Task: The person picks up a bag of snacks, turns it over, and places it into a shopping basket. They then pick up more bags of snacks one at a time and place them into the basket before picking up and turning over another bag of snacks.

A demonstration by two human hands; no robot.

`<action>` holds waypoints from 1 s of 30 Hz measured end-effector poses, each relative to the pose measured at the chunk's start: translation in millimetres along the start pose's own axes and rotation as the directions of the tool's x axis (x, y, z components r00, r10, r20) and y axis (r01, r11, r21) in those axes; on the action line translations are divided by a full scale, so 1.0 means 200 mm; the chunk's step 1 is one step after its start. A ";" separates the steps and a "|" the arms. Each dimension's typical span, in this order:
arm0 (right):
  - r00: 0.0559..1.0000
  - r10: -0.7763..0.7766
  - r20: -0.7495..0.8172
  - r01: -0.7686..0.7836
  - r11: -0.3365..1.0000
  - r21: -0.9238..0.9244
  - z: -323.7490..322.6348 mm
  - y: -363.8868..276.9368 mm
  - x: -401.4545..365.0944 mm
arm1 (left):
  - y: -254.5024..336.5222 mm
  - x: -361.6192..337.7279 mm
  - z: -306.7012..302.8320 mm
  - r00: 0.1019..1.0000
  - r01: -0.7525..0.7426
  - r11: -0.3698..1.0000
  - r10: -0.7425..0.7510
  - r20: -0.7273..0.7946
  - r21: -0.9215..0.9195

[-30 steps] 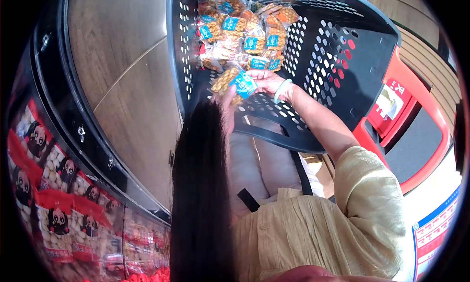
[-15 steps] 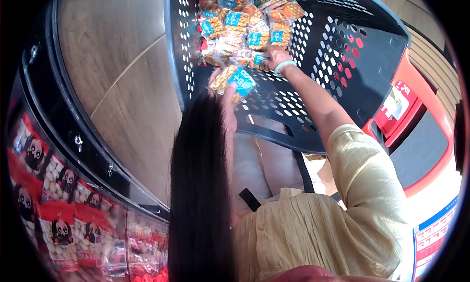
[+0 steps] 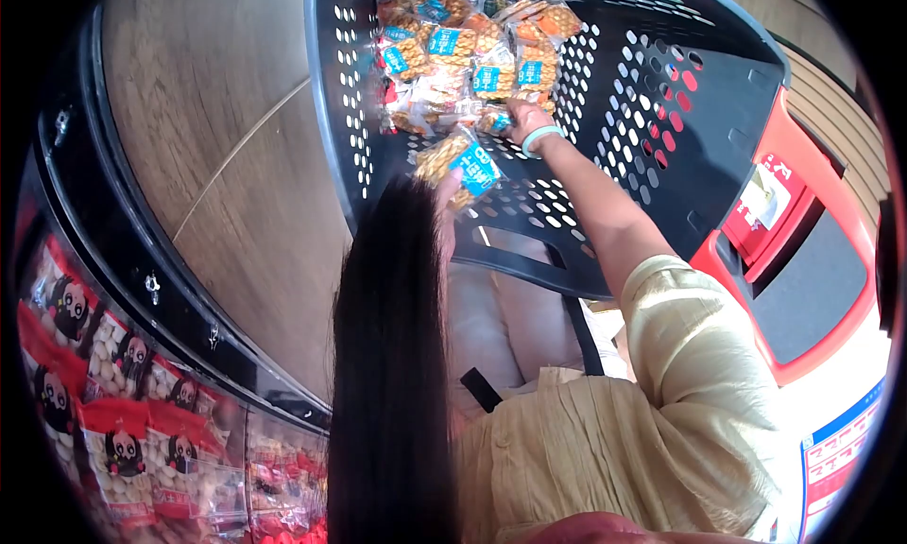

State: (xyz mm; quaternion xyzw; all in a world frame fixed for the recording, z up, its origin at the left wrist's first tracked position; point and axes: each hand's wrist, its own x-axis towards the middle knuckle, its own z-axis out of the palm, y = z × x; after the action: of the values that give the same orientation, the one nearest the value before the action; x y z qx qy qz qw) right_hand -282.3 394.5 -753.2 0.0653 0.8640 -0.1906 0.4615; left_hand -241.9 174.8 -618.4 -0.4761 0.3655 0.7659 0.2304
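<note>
Blue-labelled snack packet [image 3: 460, 164] pinched by left hand [image 3: 443, 189] fingers; right hand [image 3: 522, 119] fingers touching pile [image 3: 453, 52], grip unclear.

Long, straight, very dark hair [image 3: 392, 374] hangs as a thick curtain down the centre-left of the frame, from the middle to the bottom edge. Filling the lower right beside it is a pale straw-yellow shirt [image 3: 605, 449] of thin, crinkled cloth with fine vertical creases. Its loose sleeve [image 3: 680, 327] ends in a wide hem near the elbow, leaving the forearm bare. Two black straps cross the clothing: a narrow strap [image 3: 580, 331] runs upright at centre, and a shorter strap [image 3: 480, 390] slants just beside the hair. Above the shirt show light grey-beige trousers [image 3: 501, 308]. A smooth, pale green bangle [image 3: 539, 139] circles the wrist below the right hand [image 3: 522, 117], upper centre.
</note>
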 end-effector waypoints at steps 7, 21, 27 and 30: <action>0.981 0.194 0.029 -0.144 0.611 0.778 -0.03 0.20 -0.04 | 0.02 -0.02 0.01 0.999 0.031 0.995 -0.028 -0.038 0.094; 0.905 -0.320 0.281 -0.274 0.069 0.959 -0.04 -0.17 -0.40 | 0.05 -0.06 0.03 0.968 0.056 0.998 -0.058 0.245 0.014; 0.916 -0.117 0.383 -0.365 0.151 0.919 -0.07 -0.05 -0.29 | 0.06 -0.07 0.06 0.973 0.057 0.998 -0.065 0.223 0.041; 0.997 0.073 -0.017 -0.066 0.962 0.264 -0.01 0.14 -0.16 | 0.04 -0.06 0.05 0.985 0.045 0.995 -0.059 0.161 0.088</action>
State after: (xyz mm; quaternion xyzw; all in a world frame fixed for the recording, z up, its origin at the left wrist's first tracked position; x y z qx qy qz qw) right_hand -258.0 423.4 -732.3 0.1588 0.8342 -0.2866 0.4436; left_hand -247.4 176.7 -602.0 -0.4112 0.3648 0.7799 0.2993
